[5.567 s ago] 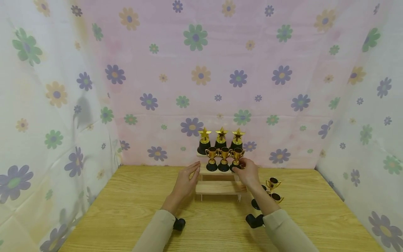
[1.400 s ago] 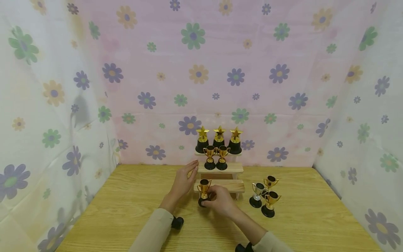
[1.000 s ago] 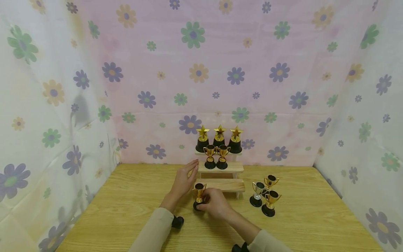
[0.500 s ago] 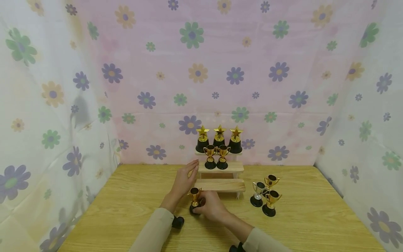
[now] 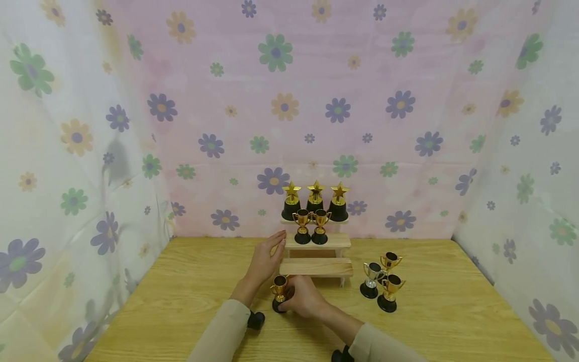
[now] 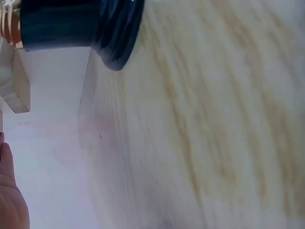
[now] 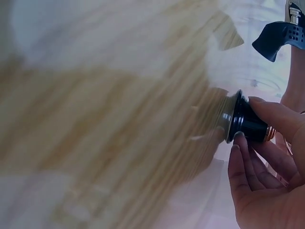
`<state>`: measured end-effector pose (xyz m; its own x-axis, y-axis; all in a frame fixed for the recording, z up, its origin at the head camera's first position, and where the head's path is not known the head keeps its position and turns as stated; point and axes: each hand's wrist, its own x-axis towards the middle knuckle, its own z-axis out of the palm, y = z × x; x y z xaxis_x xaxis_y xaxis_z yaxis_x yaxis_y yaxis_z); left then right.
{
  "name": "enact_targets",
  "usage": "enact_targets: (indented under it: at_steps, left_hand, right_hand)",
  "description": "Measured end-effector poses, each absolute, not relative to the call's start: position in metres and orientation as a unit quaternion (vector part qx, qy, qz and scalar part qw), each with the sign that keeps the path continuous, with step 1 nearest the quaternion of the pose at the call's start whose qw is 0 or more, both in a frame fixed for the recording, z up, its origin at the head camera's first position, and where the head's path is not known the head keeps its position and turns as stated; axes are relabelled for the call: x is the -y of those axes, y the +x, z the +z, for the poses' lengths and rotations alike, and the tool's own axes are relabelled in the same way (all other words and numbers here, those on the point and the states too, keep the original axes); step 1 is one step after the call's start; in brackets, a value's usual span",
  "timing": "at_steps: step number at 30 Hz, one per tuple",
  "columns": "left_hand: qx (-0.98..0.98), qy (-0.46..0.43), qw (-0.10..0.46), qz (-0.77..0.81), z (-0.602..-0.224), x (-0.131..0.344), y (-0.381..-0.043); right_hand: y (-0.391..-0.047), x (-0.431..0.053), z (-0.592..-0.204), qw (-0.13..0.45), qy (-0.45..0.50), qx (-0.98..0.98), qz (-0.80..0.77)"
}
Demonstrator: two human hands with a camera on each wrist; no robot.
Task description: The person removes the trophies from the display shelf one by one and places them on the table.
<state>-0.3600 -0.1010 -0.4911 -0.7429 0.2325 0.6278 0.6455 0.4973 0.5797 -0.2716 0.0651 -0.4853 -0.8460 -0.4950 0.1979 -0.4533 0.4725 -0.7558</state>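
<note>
In the head view my right hand (image 5: 305,297) pinches a small gold trophy cup (image 5: 280,285) by its black base, low over the table before the stand's left end. The right wrist view has thumb and fingertips on that black base (image 7: 251,121); whether it touches the table I cannot tell. My left hand (image 5: 266,259), fingers nearly straight, rests by the left edge of the three-step wooden stand (image 5: 316,266). Two gold trophy cups (image 5: 319,227) stand on its middle step. Three star trophies (image 5: 315,200) fill the top step. The bottom step carries nothing.
Right of the stand, a silver trophy cup (image 5: 372,277) and two gold trophy cups (image 5: 390,292) stand close together on the wooden table (image 5: 434,301). Flowered cloth (image 5: 312,125) closes off the back and both sides. Black wrist cameras (image 5: 256,321) sit under the forearms.
The right hand has brought the third gold cup off the middle step, down and left to the front of the stand. Over the last half second it barely moves. The left hand stays put.
</note>
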Motion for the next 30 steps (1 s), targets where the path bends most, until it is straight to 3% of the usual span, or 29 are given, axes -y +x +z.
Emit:
enact_targets:
  at_steps: [9,30]
  left_hand:
    - [0.841,-0.247,0.220,-0.428,-0.490,0.101,-0.361]
    - [0.831,-0.261,0.245,-0.425,-0.488,0.100,-0.357]
  right_hand:
    - [-0.274,-0.066,-0.486,0.042,-0.273,-0.860,-0.429]
    - [-0.264,-0.120,-0.458,0.049,-0.267,-0.870,-0.411]
